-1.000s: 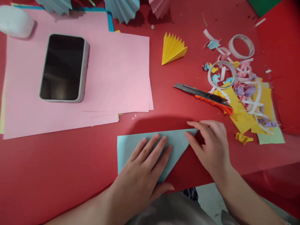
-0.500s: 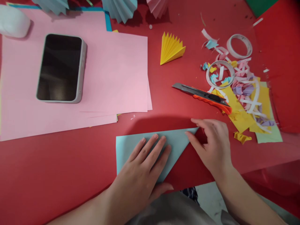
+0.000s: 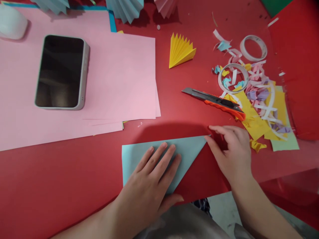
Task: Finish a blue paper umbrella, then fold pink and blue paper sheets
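Note:
A light blue sheet of paper [image 3: 141, 151], folded to a pointed shape, lies near the table's front edge. My left hand [image 3: 152, 179] rests flat on it with the fingers spread, covering its lower middle. At the paper's pointed right corner is my right hand [image 3: 230, 149]. Its thumb tip touches or nearly touches that corner, and the index finger is apart from the thumb just above; the other fingers are partly hidden. Beyond the right hand lies an orange utility knife [image 3: 214, 101], its blade pointing left. A pleated yellow paper fan [image 3: 181, 51] sits farther back.
Pink paper sheets [image 3: 122, 76] lie at left, with a dark-screened device [image 3: 61, 71] on them and a white rounded object [image 3: 12, 23] behind. Paper scraps [image 3: 259, 93] and two tape rolls [image 3: 253, 48] are at right. Pleated blue paper [image 3: 126, 10] stands at the back.
My right hand has slid slightly to the right, away from the paper's middle and out to its pointed corner. The left hand stays in place on the paper.

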The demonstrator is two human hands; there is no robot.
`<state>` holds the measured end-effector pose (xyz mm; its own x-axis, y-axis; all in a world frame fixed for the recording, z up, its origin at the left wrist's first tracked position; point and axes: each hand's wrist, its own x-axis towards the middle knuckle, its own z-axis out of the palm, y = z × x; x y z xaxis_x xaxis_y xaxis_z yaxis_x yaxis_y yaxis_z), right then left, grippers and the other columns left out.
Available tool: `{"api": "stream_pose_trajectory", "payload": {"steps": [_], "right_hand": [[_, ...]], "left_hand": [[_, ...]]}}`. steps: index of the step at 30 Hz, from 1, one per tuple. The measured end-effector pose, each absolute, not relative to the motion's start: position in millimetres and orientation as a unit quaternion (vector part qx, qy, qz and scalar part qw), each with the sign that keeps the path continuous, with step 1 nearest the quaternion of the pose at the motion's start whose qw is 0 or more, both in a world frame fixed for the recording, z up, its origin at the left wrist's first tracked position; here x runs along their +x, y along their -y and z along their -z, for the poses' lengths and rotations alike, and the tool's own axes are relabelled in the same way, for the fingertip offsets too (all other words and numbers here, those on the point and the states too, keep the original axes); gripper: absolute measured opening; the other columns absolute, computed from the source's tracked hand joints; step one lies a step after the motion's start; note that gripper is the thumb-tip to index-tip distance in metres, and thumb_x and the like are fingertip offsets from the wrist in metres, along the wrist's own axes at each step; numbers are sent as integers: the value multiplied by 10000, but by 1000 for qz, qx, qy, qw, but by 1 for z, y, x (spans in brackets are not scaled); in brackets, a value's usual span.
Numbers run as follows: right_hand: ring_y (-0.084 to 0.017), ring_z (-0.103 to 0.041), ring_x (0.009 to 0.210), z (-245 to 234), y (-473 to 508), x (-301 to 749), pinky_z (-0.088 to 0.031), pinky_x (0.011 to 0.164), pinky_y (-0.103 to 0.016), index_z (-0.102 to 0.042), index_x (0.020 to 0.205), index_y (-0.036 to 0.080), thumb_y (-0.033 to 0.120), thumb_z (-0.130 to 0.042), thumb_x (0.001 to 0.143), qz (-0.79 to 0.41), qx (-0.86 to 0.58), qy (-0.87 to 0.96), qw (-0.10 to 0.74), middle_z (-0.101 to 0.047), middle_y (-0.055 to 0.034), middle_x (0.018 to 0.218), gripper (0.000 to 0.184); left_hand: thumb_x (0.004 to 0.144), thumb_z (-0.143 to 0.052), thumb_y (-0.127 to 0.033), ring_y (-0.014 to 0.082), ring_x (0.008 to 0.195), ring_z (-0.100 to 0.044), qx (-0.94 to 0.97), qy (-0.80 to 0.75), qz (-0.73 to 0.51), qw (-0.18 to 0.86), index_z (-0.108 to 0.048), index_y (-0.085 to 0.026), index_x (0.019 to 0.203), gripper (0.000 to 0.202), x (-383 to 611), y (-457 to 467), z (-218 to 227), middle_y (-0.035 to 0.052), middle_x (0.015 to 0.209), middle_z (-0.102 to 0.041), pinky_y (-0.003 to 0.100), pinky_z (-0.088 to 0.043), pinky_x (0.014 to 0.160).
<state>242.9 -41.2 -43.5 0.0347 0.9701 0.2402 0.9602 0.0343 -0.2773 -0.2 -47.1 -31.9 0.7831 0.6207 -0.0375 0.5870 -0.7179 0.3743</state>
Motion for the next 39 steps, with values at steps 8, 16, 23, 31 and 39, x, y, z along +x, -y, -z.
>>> {"api": "stream_pose_trajectory", "payload": {"steps": [8,16,23,31,39], "right_hand": [[-219,-551,871,45,42,249,-448,812,-414,-634,945,257,274,-589,809,6,-719,661,214,-576,-47,861,145],[-226,-609,934,35,59,240,-497,844,-410,-622,1048,248,96,-614,752,-4,-612,745,267,-656,-52,979,333],[-283,-515,1163,39,73,227,-443,967,-488,-531,1229,166,155,-579,793,-84,-543,815,185,-576,-123,1236,438],[-258,-495,1190,38,73,227,-413,1001,-466,-523,1234,171,157,-579,800,-78,-547,815,174,-577,-110,1240,437],[-257,-496,1189,40,73,227,-412,999,-469,-533,1212,166,137,-587,791,-79,-549,815,169,-569,-110,1250,425]], "left_hand": [[861,-401,-571,307,1318,-289,926,-325,-49,187,-392,-150,1337,635,0,46,32,122,1428,-343,468,-287,1065],[855,-404,-581,305,1329,-266,926,-325,-43,189,-389,-154,1340,646,0,46,32,120,1441,-321,473,-269,1073],[843,-427,-583,313,1314,-294,925,-326,-49,191,-406,-165,1336,646,0,47,33,112,1435,-333,473,-273,1071],[849,-415,-582,322,1328,-262,932,-312,-50,176,-383,-132,1348,673,-1,47,32,142,1437,-320,486,-277,1061],[840,-383,-621,285,1344,-236,935,-307,-52,170,-367,-130,1354,711,-3,49,34,100,1455,-300,458,-204,1101]]}}
